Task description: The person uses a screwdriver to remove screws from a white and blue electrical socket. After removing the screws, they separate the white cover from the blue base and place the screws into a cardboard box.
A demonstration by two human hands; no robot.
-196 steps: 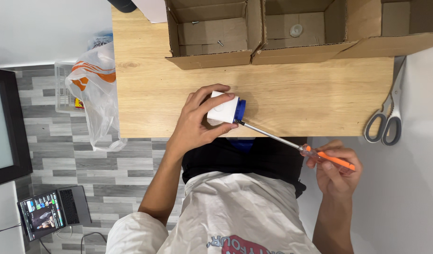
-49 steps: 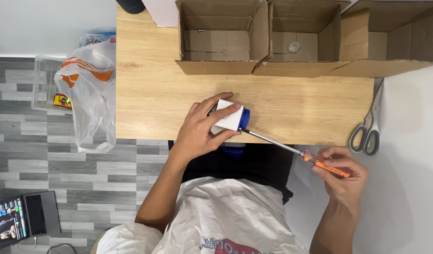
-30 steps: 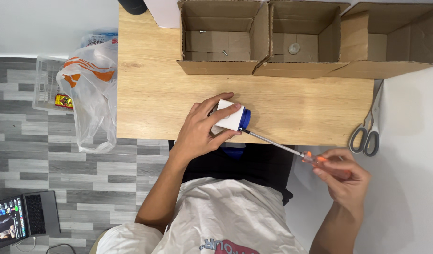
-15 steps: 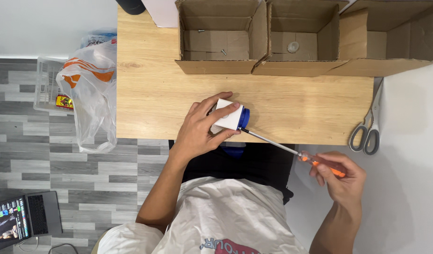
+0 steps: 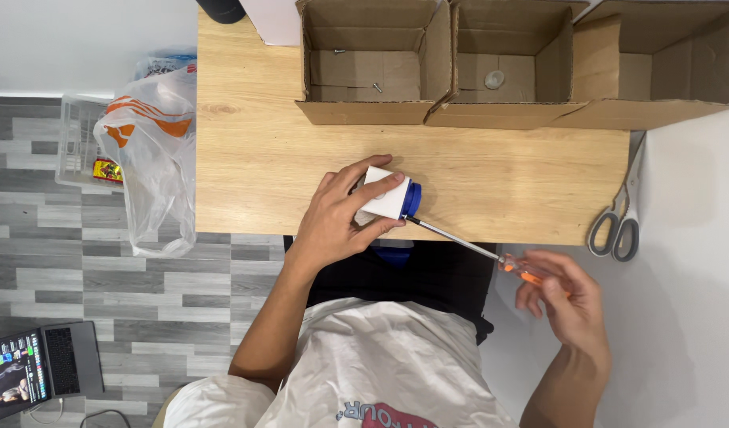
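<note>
My left hand [image 5: 336, 220] grips a small white box-shaped device with a blue end [image 5: 390, 196], pressed on the wooden table [image 5: 261, 158] near its front edge. A long screwdriver [image 5: 459, 240] with an orange handle has its tip against the blue end. My right hand [image 5: 566, 297] holds the orange handle out past the table's front edge, fingers curled around it.
Three open cardboard boxes [image 5: 364, 63] line the table's far edge; the left one holds small screws [image 5: 376, 87], the middle a round part [image 5: 495, 79]. Grey scissors [image 5: 618, 222] hang at the right edge. A plastic bag [image 5: 150, 158] hangs left. A laptop [image 5: 39, 368] lies on the floor.
The view barely shifts. My right hand has turned on the screwdriver handle, its fingers changing position, while my left hand keeps the white device in place.
</note>
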